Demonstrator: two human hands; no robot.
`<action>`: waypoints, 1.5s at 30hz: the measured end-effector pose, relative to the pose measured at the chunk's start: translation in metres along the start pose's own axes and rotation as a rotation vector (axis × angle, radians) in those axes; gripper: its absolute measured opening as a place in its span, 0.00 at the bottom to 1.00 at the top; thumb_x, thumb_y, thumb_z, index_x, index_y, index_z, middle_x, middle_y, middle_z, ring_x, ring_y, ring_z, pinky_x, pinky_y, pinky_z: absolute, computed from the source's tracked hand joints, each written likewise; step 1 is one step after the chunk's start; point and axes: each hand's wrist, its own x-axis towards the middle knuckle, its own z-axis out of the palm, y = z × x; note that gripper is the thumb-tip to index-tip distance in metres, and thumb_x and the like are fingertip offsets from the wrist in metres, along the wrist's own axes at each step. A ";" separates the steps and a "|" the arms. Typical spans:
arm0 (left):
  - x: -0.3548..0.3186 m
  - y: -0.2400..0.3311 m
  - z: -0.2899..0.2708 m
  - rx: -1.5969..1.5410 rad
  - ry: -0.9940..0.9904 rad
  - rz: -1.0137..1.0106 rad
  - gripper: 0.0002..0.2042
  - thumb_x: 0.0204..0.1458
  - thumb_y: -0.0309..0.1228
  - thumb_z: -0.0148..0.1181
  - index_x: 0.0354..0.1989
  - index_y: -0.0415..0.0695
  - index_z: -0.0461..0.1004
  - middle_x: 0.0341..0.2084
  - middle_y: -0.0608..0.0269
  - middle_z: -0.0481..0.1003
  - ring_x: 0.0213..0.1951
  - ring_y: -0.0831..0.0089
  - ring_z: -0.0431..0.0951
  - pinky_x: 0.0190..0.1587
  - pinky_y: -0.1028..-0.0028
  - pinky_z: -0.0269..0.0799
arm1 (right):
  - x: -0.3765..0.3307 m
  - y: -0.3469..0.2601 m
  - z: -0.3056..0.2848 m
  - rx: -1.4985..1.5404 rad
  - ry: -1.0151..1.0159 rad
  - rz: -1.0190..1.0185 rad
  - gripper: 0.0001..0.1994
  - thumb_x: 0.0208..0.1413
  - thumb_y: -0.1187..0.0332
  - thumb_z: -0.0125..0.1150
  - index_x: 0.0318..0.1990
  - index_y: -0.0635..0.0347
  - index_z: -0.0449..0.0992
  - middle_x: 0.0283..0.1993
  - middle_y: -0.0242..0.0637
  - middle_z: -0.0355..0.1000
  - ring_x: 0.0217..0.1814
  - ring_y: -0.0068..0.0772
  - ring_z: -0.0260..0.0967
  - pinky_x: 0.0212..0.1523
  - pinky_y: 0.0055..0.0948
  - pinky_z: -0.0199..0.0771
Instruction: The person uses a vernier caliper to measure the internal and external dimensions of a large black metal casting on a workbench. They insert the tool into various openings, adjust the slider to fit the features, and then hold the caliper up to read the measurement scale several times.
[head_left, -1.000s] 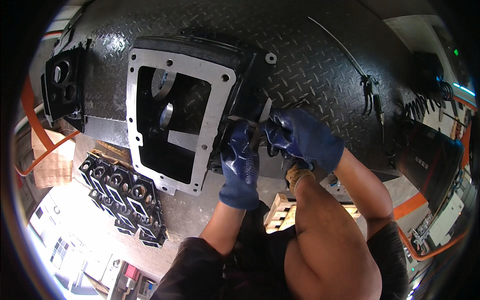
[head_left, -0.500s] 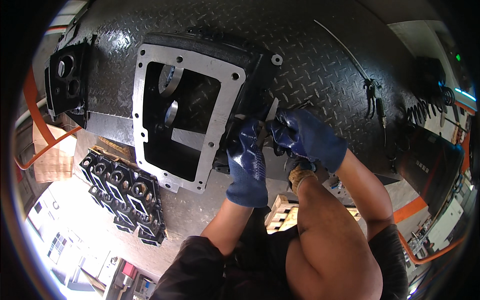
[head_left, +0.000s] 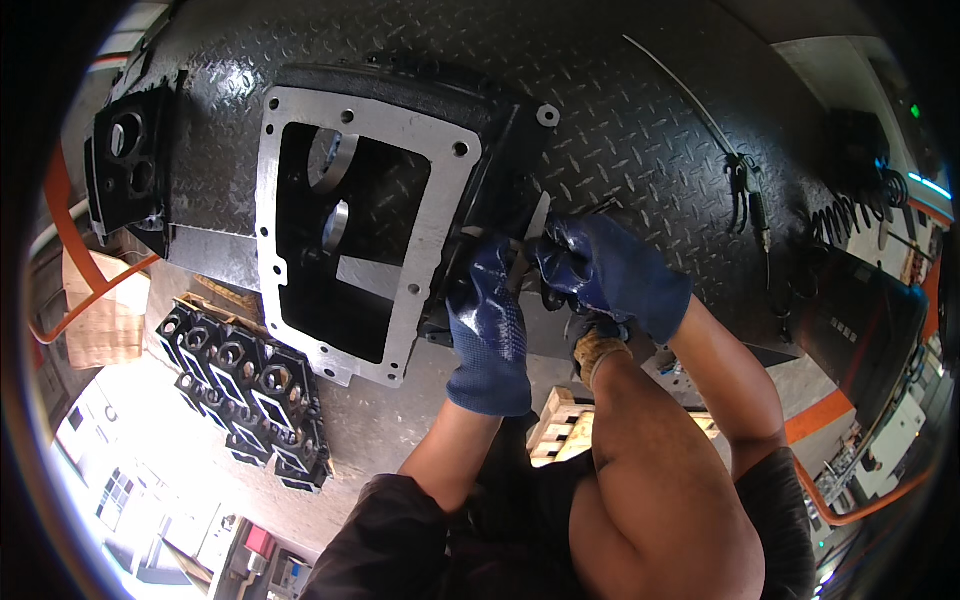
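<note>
A black cast housing (head_left: 500, 120) with a bare silver flange (head_left: 425, 250) around a large opening lies on the dark tread-plate surface. Close beside its right side, my left hand (head_left: 490, 325), in a blue coated glove, is closed; what its fingers hold is hidden. My right hand (head_left: 615, 270), gloved alike, has its fingers pinched against a flat, tapered metal strip (head_left: 537, 215). The strip stands between the two hands, its pointed end away from me, its lower part against my left fingers. I cannot tell what kind of tool it is.
An air blow gun (head_left: 740, 175) with a long thin nozzle lies at the far right. Another black casting (head_left: 128, 160) stands at the left. Several black castings (head_left: 245, 385) are stacked lower left. My raised bare leg (head_left: 660, 450) is between my arms, near a wooden pallet (head_left: 555, 425).
The whole view has shifted slightly, so the housing and both hands appear a little farther left. The hands keep nearly the same pose around the strip.
</note>
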 end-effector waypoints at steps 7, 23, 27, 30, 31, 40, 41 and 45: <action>0.001 0.018 0.005 -0.367 0.045 -0.290 0.16 0.61 0.37 0.48 0.50 0.39 0.70 0.44 0.59 0.73 0.48 0.70 0.72 0.50 0.71 0.68 | 0.003 0.026 0.005 0.100 0.037 -0.080 0.10 0.55 0.67 0.59 0.40 0.65 0.73 0.30 0.47 0.73 0.28 0.36 0.71 0.30 0.32 0.72; 0.010 0.011 -0.017 0.339 -0.142 0.191 0.16 0.54 0.25 0.54 0.52 0.40 0.67 0.44 0.52 0.73 0.44 0.62 0.76 0.46 0.70 0.72 | -0.034 0.020 -0.013 -0.155 0.288 -0.120 0.16 0.51 0.67 0.64 0.46 0.63 0.73 0.41 0.50 0.73 0.40 0.38 0.75 0.39 0.34 0.73; -0.018 0.012 -0.015 -0.574 -0.130 -0.397 0.16 0.53 0.23 0.54 0.50 0.36 0.67 0.42 0.55 0.74 0.44 0.65 0.75 0.49 0.70 0.71 | -0.054 0.035 -0.033 0.113 0.143 -0.123 0.19 0.50 0.69 0.65 0.49 0.63 0.71 0.46 0.50 0.71 0.44 0.40 0.74 0.43 0.32 0.73; -0.036 0.020 -0.026 -0.324 -0.409 -0.251 0.15 0.54 0.26 0.51 0.50 0.35 0.68 0.43 0.54 0.73 0.45 0.67 0.74 0.51 0.68 0.70 | -0.065 -0.026 -0.045 -0.229 0.106 -0.255 0.14 0.51 0.68 0.64 0.44 0.64 0.74 0.37 0.51 0.73 0.39 0.42 0.75 0.38 0.32 0.73; -0.043 0.022 -0.034 -0.198 -0.474 -0.177 0.15 0.55 0.27 0.50 0.50 0.35 0.68 0.43 0.53 0.73 0.46 0.67 0.74 0.51 0.68 0.69 | -0.064 -0.034 -0.044 -0.258 0.060 -0.264 0.14 0.51 0.67 0.64 0.43 0.64 0.74 0.34 0.51 0.73 0.37 0.43 0.75 0.37 0.33 0.73; -0.048 0.064 -0.039 -0.166 -0.329 -0.302 0.06 0.56 0.23 0.50 0.36 0.34 0.72 0.34 0.57 0.72 0.32 0.75 0.74 0.35 0.77 0.69 | -0.067 -0.043 -0.041 -0.377 -0.230 -0.168 0.15 0.51 0.61 0.63 0.41 0.63 0.75 0.26 0.46 0.72 0.29 0.44 0.74 0.30 0.36 0.72; -0.048 0.064 -0.040 -0.170 -0.339 -0.269 0.06 0.57 0.23 0.51 0.36 0.34 0.73 0.33 0.57 0.72 0.30 0.75 0.75 0.32 0.78 0.69 | -0.070 -0.040 -0.040 -0.399 -0.173 -0.224 0.16 0.51 0.61 0.63 0.42 0.62 0.75 0.26 0.45 0.72 0.29 0.43 0.74 0.30 0.36 0.72; -0.049 0.070 -0.044 -0.263 -0.307 -0.364 0.06 0.57 0.23 0.51 0.37 0.33 0.73 0.33 0.57 0.72 0.28 0.75 0.76 0.30 0.78 0.71 | -0.067 -0.045 -0.053 -0.187 -0.361 -0.266 0.20 0.52 0.63 0.64 0.49 0.64 0.71 0.35 0.44 0.72 0.35 0.40 0.75 0.35 0.34 0.74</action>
